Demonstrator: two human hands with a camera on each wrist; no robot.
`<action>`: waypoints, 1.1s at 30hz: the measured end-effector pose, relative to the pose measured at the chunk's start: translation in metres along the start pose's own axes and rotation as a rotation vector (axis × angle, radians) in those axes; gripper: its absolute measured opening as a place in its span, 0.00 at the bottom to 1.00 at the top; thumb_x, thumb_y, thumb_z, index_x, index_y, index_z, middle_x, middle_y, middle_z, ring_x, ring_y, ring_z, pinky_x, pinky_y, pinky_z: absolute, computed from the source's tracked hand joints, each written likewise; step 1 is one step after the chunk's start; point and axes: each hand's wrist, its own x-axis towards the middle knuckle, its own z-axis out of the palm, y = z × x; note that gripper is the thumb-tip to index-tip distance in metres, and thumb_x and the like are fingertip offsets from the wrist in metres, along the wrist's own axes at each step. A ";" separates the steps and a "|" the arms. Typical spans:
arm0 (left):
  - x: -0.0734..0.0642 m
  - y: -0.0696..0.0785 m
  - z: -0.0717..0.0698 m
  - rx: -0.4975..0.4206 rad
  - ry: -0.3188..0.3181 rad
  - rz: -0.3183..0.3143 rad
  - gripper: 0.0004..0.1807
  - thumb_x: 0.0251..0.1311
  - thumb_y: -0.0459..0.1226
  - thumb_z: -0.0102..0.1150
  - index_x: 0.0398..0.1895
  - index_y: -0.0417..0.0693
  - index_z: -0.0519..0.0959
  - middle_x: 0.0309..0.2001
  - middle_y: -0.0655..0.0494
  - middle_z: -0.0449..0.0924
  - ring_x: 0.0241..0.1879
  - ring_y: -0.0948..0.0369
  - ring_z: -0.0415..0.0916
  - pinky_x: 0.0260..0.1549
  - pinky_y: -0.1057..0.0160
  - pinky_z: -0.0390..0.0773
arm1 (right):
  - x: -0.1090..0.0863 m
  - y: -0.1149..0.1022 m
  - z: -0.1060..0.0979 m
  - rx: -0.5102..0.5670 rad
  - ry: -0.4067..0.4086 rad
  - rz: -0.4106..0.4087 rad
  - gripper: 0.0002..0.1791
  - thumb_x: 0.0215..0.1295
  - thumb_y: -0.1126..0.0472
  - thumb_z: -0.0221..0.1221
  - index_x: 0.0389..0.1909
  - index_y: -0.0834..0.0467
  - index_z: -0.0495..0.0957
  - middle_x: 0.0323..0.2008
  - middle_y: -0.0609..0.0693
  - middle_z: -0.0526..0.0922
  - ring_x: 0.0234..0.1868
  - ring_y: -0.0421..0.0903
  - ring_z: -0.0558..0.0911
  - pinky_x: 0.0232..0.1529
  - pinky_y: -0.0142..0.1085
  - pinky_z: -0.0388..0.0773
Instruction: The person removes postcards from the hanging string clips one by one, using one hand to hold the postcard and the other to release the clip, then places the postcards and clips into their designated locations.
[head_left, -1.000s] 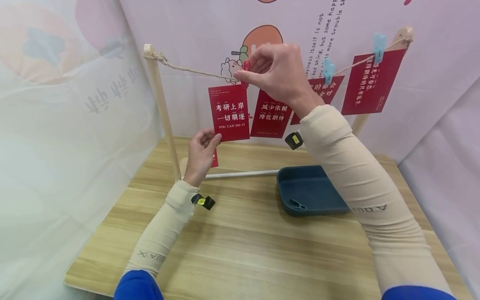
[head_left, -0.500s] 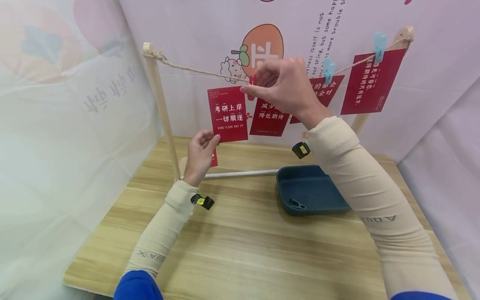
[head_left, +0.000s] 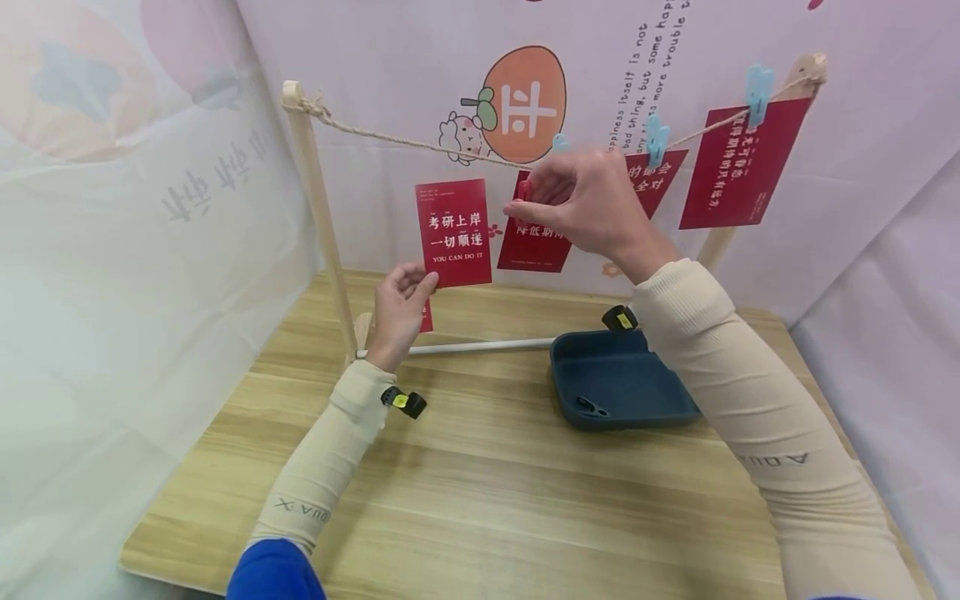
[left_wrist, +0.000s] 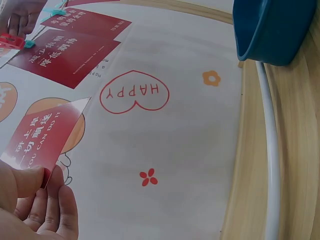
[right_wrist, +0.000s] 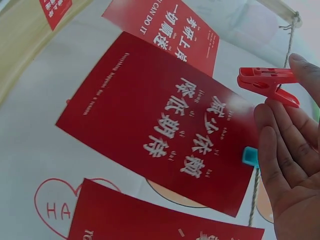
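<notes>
My left hand [head_left: 401,312] pinches the lower left corner of a red card [head_left: 457,225] with white lettering, held just below the twine [head_left: 405,142]. In the left wrist view, thumb and fingers [left_wrist: 67,210] meet at the card's edge. My right hand [head_left: 585,204] pinches a small red clothespin [right_wrist: 267,80] between thumb and fingers, apart from the held card. Behind that hand, a second red card [head_left: 528,250] hangs from the twine by a blue clothespin [right_wrist: 250,156], partly covered by the hand. Part of another red card [head_left: 427,318] shows behind my left hand.
Two more red cards hang at the right, under light blue clothespins [head_left: 657,140]. Wooden posts [head_left: 318,200] carry the twine, with a white rod [head_left: 480,346] low between them. A dark blue tray [head_left: 622,375] stands on the wooden table [head_left: 465,500].
My right hand has taken the red clothespin off the twine, moving right and down with it. The card in my left hand has dropped slightly from the twine.
</notes>
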 end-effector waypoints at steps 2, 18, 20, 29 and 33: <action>0.000 -0.001 0.000 0.005 0.002 -0.001 0.18 0.75 0.40 0.63 0.60 0.37 0.78 0.55 0.41 0.85 0.49 0.61 0.84 0.61 0.57 0.85 | -0.003 0.002 0.000 -0.006 -0.011 0.008 0.20 0.64 0.46 0.74 0.45 0.58 0.89 0.42 0.53 0.93 0.41 0.46 0.91 0.48 0.30 0.87; 0.003 -0.015 -0.002 0.020 0.007 -0.020 0.17 0.75 0.38 0.62 0.59 0.36 0.77 0.53 0.41 0.84 0.50 0.58 0.85 0.59 0.61 0.86 | -0.027 0.023 0.009 -0.031 -0.079 0.120 0.22 0.61 0.46 0.76 0.49 0.56 0.90 0.42 0.54 0.93 0.41 0.50 0.91 0.45 0.40 0.89; 0.004 -0.016 -0.002 0.023 0.006 -0.027 0.17 0.75 0.38 0.62 0.60 0.36 0.77 0.54 0.41 0.84 0.51 0.56 0.86 0.59 0.62 0.86 | -0.030 0.025 0.010 -0.033 -0.088 0.134 0.22 0.61 0.46 0.76 0.49 0.56 0.90 0.42 0.54 0.93 0.41 0.49 0.91 0.46 0.41 0.90; 0.005 -0.021 -0.003 0.037 -0.002 -0.056 0.18 0.76 0.38 0.62 0.61 0.36 0.77 0.56 0.39 0.83 0.57 0.48 0.85 0.61 0.58 0.85 | -0.041 0.034 0.012 -0.024 -0.113 0.162 0.21 0.61 0.47 0.76 0.49 0.56 0.90 0.42 0.55 0.93 0.41 0.51 0.91 0.48 0.46 0.90; 0.007 -0.025 -0.002 0.033 -0.004 -0.059 0.18 0.75 0.38 0.62 0.60 0.35 0.77 0.55 0.39 0.83 0.56 0.46 0.85 0.55 0.65 0.86 | -0.046 0.039 0.012 -0.030 -0.131 0.165 0.22 0.61 0.46 0.76 0.50 0.56 0.90 0.42 0.54 0.93 0.41 0.50 0.92 0.48 0.47 0.91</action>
